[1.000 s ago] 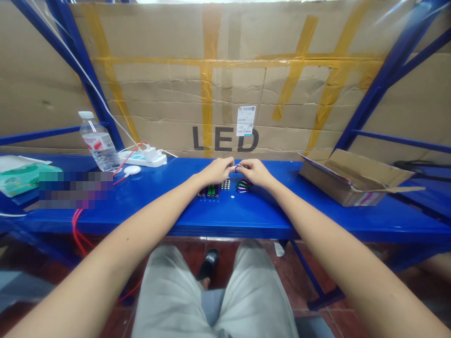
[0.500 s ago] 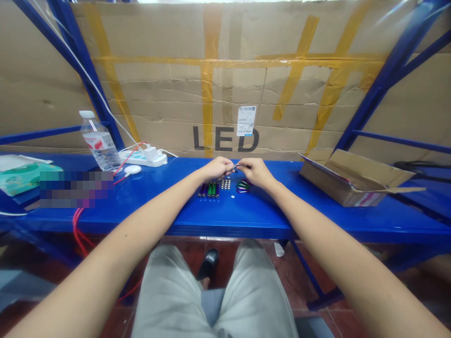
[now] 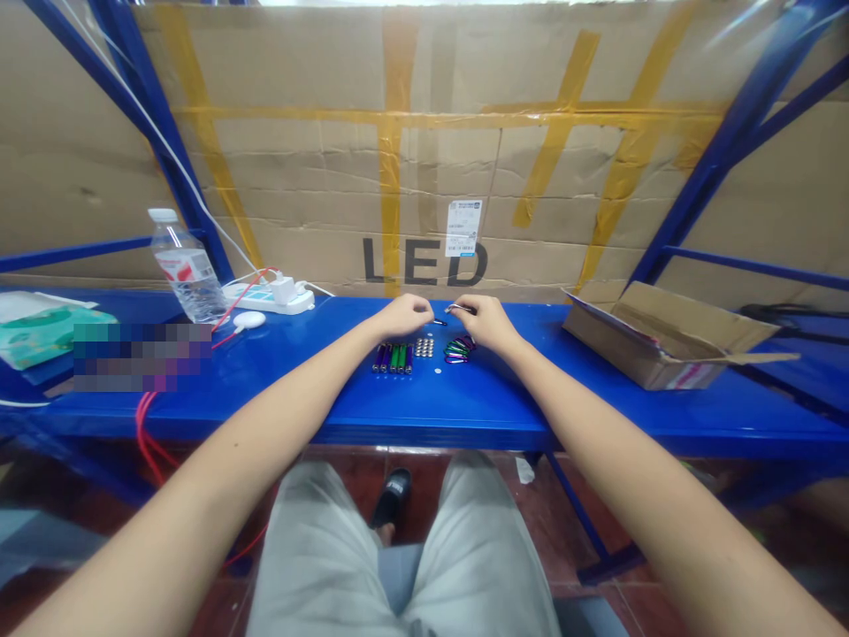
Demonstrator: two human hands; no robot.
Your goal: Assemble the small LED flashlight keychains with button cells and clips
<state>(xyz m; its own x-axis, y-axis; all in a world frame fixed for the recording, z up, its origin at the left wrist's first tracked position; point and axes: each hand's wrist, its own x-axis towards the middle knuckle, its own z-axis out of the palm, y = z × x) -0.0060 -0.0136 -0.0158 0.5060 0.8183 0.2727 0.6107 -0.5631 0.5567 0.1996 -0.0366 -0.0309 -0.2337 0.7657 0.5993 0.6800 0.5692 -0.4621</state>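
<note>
My left hand [image 3: 406,315] is closed, thumb and fingertips together; whatever is between them is too small to make out. My right hand [image 3: 489,322] pinches a thin dark piece with a silver end [image 3: 452,310]. The two hands are apart, with a small dark piece [image 3: 439,322] near my left fingertips; I cannot tell whether it is held. Below my left hand stand several purple and green metal tubes [image 3: 393,357] in a row. Small silver button cells [image 3: 425,348] form a grid beside them. A fan of green and purple carabiners [image 3: 457,350] lies below my right hand.
An open cardboard box [image 3: 653,358] sits to the right on the blue table [image 3: 424,411]. To the left are a water bottle [image 3: 189,274], a white power strip [image 3: 288,301], a white round device [image 3: 250,320] and red cables [image 3: 149,433]. A large taped carton [image 3: 318,203] stands behind.
My hands, joined at a small piece before, have come apart slightly. My left hand has drawn back to the left, and a gap now shows between the fingertips.
</note>
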